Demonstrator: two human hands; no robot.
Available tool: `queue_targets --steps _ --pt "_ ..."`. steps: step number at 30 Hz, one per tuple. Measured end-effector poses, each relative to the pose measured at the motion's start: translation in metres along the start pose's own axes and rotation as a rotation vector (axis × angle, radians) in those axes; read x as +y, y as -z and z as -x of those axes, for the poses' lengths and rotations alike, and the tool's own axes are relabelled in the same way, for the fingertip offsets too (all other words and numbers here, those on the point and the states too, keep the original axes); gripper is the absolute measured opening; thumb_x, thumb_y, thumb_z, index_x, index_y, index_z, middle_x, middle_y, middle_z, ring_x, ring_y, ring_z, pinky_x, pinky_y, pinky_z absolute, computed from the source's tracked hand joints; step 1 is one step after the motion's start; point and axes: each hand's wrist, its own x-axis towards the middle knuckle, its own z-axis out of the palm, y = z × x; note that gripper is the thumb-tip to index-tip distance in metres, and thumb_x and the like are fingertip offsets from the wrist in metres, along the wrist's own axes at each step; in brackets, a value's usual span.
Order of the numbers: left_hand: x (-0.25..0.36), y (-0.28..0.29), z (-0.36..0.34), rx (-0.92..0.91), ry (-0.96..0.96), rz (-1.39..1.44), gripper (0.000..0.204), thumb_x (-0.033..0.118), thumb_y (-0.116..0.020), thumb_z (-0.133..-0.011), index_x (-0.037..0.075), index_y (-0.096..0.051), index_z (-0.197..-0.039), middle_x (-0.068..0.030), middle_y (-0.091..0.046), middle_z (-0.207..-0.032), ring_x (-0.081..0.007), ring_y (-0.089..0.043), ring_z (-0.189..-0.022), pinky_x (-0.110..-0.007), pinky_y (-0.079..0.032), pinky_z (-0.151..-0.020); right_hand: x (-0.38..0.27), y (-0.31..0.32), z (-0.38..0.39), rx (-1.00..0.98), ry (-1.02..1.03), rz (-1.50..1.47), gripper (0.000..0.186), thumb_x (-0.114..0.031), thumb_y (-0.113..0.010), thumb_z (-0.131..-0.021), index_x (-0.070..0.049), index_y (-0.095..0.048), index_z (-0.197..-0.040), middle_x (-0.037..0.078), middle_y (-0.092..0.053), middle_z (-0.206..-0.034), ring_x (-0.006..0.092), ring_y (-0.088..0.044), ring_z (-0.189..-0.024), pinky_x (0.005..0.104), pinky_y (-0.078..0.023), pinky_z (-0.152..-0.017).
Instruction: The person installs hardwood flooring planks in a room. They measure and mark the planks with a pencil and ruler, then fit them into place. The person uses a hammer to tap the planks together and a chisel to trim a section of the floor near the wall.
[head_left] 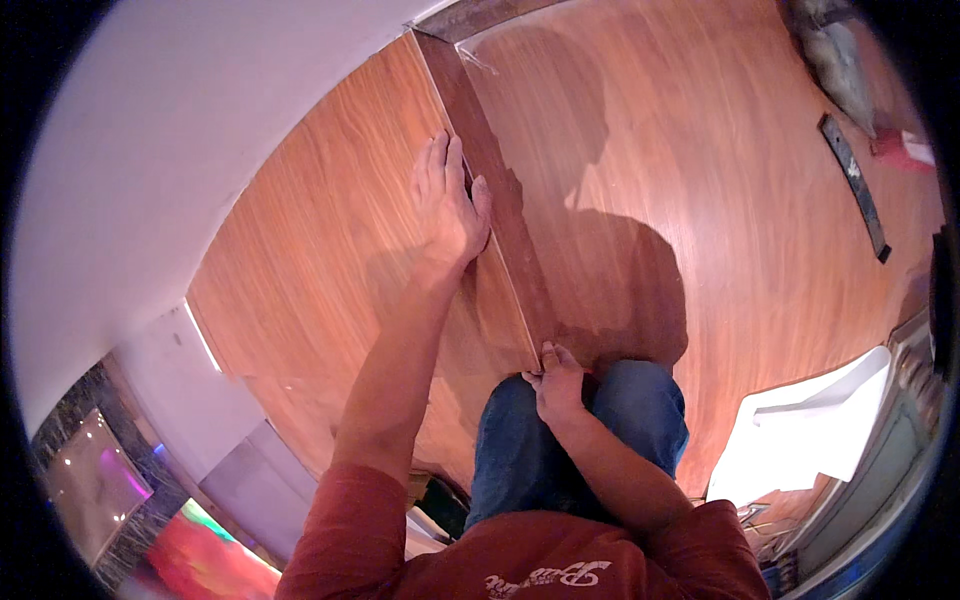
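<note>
A wood-grain panel (320, 170) lies beside the white wall, its long right edge faced by a darker strip (480, 150) running from the far corner toward me. My left hand (445, 200) rests on the panel along that edge, fingers stretched and lying flat, thumb beside the edge. My right hand (555, 385) grips the near end of the edge strip between my knees, with its fingertips curled at the edge. The shadow of my head and body falls on the wood-grain surface (740, 250) right of the strip.
A dark flat bar (855, 185) lies at the right, near a pale bundle (835, 60) and a red item (900, 150). White sheet material (790, 430) is at lower right. The white wall (130, 140) borders the left, with pale boards and colourful glossy panels at lower left.
</note>
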Motion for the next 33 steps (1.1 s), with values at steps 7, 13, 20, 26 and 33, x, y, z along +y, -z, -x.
queue_targets --steps 7,13,20,26,33 --pt "-0.002 -0.001 0.002 -0.010 0.052 0.072 0.064 0.018 -0.064 -0.092 0.000 -0.045 -0.151 -0.0224 -0.042 -0.157 -0.0409 -0.036 -0.147 -0.054 -0.026 -0.121 -0.007 -0.003 0.004 -0.025 -0.042 -0.099 0.034 -0.026 -0.058 -0.106 -0.002 -0.055 -0.129 0.011 -0.067 -0.107 0.0227 -0.067 -0.082 0.0371 -0.061 -0.072" --pt "-0.004 -0.009 0.007 0.064 0.071 0.088 0.061 0.024 -0.062 -0.093 0.004 -0.048 -0.150 -0.0190 -0.044 -0.157 -0.0391 -0.038 -0.147 -0.054 -0.027 -0.121 -0.015 0.003 0.027 -0.002 -0.076 0.063 0.029 -0.027 -0.056 -0.108 -0.010 -0.056 -0.130 0.006 -0.064 -0.109 0.0174 -0.062 -0.090 0.0385 -0.056 -0.082" --pt "-0.004 0.027 0.024 0.066 0.019 -0.025 0.074 0.044 -0.056 -0.105 -0.002 -0.032 -0.158 -0.0293 -0.045 -0.154 -0.0453 -0.044 -0.141 -0.054 -0.035 -0.118 -0.089 0.045 0.064 -0.067 0.774 1.061 0.057 -0.034 -0.055 -0.107 0.006 -0.043 -0.146 0.020 -0.068 -0.110 0.0366 -0.067 -0.098 0.0442 -0.053 -0.086" --pt "0.012 0.113 0.179 -0.205 0.410 0.357 0.045 0.032 -0.055 -0.103 0.004 -0.059 -0.139 -0.0198 -0.054 -0.148 -0.0435 -0.045 -0.140 -0.052 -0.033 -0.120 -0.203 0.104 0.009 0.179 0.900 1.704 0.060 -0.033 -0.057 -0.102 0.008 -0.044 -0.143 0.037 -0.061 -0.129 0.0518 -0.060 -0.121 0.0517 -0.048 -0.106" --pt "0.144 0.230 0.591 -0.250 1.245 0.239 0.046 0.023 -0.067 -0.097 -0.001 -0.061 -0.136 -0.0249 -0.063 -0.134 -0.0403 -0.064 -0.120 -0.044 -0.049 -0.105 -0.249 0.132 -0.017 0.010 1.146 2.011 0.055 -0.045 -0.063 -0.096 -0.002 -0.062 -0.131 0.026 -0.070 -0.122 0.0440 -0.066 -0.115 0.0499 -0.054 -0.097"
